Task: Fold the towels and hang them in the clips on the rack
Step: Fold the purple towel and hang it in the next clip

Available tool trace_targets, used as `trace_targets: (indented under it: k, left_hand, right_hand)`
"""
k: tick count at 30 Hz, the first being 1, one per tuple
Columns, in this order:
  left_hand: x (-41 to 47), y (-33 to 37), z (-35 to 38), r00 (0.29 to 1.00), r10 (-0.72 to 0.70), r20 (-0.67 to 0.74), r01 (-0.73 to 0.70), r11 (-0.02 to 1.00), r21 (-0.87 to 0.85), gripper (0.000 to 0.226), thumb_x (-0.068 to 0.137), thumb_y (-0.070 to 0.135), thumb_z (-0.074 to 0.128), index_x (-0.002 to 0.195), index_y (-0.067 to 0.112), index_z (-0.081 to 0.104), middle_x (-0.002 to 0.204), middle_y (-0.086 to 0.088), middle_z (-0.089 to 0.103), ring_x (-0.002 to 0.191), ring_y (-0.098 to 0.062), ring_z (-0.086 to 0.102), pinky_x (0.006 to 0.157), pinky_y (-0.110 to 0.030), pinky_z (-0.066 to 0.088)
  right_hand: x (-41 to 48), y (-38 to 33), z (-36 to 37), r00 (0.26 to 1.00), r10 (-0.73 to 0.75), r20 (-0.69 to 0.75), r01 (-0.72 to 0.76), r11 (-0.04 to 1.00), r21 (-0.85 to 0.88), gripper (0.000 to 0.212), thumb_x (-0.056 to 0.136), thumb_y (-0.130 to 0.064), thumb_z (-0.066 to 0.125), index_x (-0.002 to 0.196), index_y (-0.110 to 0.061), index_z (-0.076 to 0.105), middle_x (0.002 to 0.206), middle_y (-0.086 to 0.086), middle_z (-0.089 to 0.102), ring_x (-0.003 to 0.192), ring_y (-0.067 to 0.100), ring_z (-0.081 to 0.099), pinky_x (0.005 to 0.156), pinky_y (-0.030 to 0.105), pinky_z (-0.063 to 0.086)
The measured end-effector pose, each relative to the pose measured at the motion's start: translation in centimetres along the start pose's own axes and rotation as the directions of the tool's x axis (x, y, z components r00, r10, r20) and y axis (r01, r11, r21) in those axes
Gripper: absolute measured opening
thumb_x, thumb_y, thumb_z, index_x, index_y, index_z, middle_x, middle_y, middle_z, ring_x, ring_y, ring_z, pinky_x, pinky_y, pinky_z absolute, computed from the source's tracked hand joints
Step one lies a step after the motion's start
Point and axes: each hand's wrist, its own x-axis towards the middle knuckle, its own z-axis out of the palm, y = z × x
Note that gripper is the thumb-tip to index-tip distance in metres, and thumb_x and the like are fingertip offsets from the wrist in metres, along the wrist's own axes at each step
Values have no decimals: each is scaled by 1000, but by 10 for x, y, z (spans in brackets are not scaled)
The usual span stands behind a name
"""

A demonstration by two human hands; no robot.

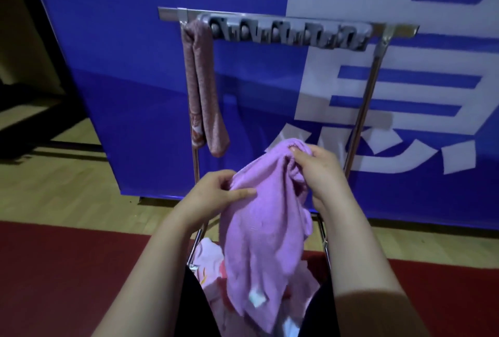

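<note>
Both hands pinch the purple towel at its top edge: left hand lower, right hand higher. The towel hangs lengthwise below the fingers. The rack clips lie above, nearer the right hand.

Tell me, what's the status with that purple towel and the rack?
Left hand pinches purple towel at its edge, right hand grips its top. Towel bunched, unfolded. Pink towel hangs on rack; nothing blocking.
</note>
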Motion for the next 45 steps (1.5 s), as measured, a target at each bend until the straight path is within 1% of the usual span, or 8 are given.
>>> trace_targets:
  k: [7, 12, 16, 22, 25, 32, 36, 45]
  left_hand:
    - [3, 33, -16, 973, 132, -189, -165, 970, -176, 22, 89, 22, 73, 77, 12, 57, 72, 2, 54, 71, -10, 51, 68, -28, 41]
    - [0, 70, 8, 903, 397, -165, -361, 909, 210, 13, 80, 5, 72, 80, 13, 61, 71, 10, 51, 64, -1, 44, 60, -14, 36]
    - [4, 72, 33, 887, 454, -83, -431, 878, 207, 17, 76, -1, 73, 79, 15, 69, 82, 0, 59, 72, -6, 52, 67, -21, 43]
    - [6, 52, 23, 955, 272, -116, -289, 943, -165, 49, 80, 37, 79, 124, 35, 56, 126, 5, 59, 113, -6, 58, 96, -27, 52]
    - [2, 33, 20, 984, 159, 81, -135, 961, -242, 53, 84, 43, 74, 132, 33, 54, 124, -4, 67, 119, -17, 63, 105, -44, 50]
    - [-11, 20, 27, 951, 148, 270, -71, 959, -273, 43, 79, 28, 81, 109, 0, 67, 111, -20, 70, 104, -35, 66, 101, -57, 48]
    - [-17, 38, 18, 956, 235, 176, -154, 912, -380, 23, 82, 8, 78, 76, 6, 56, 76, -10, 50, 73, -19, 48, 66, -30, 42]
    - [-8, 55, -10, 935, 351, -50, -326, 906, 271, 24, 77, 4, 68, 70, 17, 48, 60, 12, 49, 58, -4, 41, 54, -23, 35]
  right_hand:
    - [-10, 5, -21, 996, 89, 31, -80, 973, -216, 29, 84, -1, 48, 81, -14, 74, 66, 10, 68, 58, 19, 57, 53, 26, 45]
    - [-24, -15, -17, 867, -7, 498, 169, 945, -282, 36, 83, -16, 75, 112, -35, 69, 106, -2, 71, 90, 10, 67, 83, 22, 53]
    - [-29, -23, -3, 872, -100, 479, 282, 903, -325, 35, 79, -1, 66, 105, -25, 69, 97, -3, 74, 92, 10, 69, 78, 23, 54]
    - [-29, -19, -2, 926, -122, 358, 170, 980, -106, 27, 98, -9, 52, 102, -20, 76, 95, -2, 77, 93, 8, 70, 74, 13, 52]
    - [-31, -25, -3, 899, -126, 420, 102, 992, 79, 23, 100, -14, 53, 106, -13, 75, 101, 8, 76, 96, 20, 71, 87, 33, 57]
    - [-31, -29, -7, 899, -180, 400, 128, 980, 152, 22, 98, -11, 56, 105, -17, 76, 73, 5, 62, 67, 14, 52, 68, 27, 46]
    - [-31, -36, -16, 893, -174, 414, 106, 978, 182, 21, 98, -10, 57, 109, -13, 74, 66, 2, 59, 60, 12, 51, 59, 23, 47]
    - [-36, -44, -45, 813, -115, 571, 133, 991, 10, 43, 68, -6, 81, 110, -15, 74, 79, 6, 64, 74, 18, 63, 74, 26, 54]
